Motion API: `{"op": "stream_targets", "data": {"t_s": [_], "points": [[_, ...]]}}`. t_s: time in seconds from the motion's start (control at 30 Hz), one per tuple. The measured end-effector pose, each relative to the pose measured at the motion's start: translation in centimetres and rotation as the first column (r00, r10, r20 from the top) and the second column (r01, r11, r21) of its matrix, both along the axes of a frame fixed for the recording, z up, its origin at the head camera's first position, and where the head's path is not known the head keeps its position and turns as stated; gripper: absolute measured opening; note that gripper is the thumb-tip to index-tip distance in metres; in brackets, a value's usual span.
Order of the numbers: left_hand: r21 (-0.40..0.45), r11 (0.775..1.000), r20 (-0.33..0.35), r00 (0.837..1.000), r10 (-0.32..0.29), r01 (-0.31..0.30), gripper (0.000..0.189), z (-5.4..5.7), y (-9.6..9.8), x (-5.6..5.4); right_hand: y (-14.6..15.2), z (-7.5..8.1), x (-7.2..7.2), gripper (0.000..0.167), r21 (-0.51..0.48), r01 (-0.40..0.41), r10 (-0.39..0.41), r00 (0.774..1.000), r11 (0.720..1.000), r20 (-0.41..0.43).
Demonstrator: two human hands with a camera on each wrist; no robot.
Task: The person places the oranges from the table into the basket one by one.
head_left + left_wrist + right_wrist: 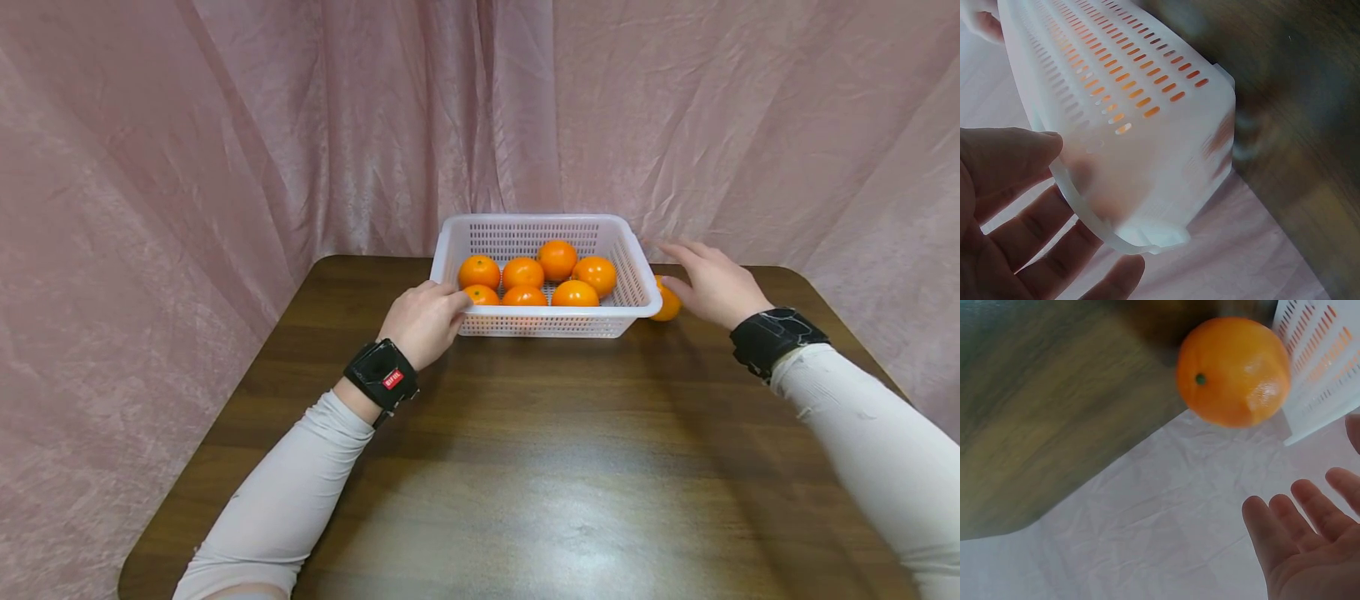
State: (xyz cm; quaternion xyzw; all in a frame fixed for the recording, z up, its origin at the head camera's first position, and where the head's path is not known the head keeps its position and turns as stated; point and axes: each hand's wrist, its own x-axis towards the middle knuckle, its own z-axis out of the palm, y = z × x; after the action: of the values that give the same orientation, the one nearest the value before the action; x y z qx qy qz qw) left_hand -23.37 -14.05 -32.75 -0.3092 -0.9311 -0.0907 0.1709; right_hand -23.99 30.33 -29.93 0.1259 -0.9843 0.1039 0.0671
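Observation:
A white slotted plastic basket (543, 323) stands at the back of the table, with several oranges (575, 294) lying inside. My left hand (423, 323) grips its near left corner. In the left wrist view the thumb (1016, 159) lies against the rim from outside, while the other fingers reach past the rim. Outside the basket, close by its right wall, a single orange (1232, 372) rests on the table. Above and beside that orange is my right hand (716, 283), its fingers stretched out and holding nothing. In the right wrist view they are apart from the fruit.
The dark wooden table (540, 467) has rounded corners and a back edge just behind the basket. A pink curtain (390, 125) hangs behind and along both sides of it.

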Motion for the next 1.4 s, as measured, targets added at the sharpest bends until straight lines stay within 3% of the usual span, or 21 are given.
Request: {"op": "stream_targets", "data": {"t_s": [0.37,0.93,1.4], "points": [[0.006,1.0,-0.019,1.0,-0.011,0.011,0.017,-0.1,-0.1,-0.1,0.9,-1.2,0.5,0.067,0.024,-0.014,0.012,0.998,1.0,0.057],[-0.003,1.0,0.005,1.0,0.002,-0.002,0.021,0.0,0.0,0.0,1.4,-3.0,-0.5,0.083,-0.025,0.003,0.0,0.992,1.0,0.129],[-0.001,1.0,-0.013,1.0,-0.008,0.008,0.017,0.0,0.0,-0.1,0.6,-3.7,-0.9,0.084,-0.04,-0.001,0.005,0.994,0.999,0.113]]}}
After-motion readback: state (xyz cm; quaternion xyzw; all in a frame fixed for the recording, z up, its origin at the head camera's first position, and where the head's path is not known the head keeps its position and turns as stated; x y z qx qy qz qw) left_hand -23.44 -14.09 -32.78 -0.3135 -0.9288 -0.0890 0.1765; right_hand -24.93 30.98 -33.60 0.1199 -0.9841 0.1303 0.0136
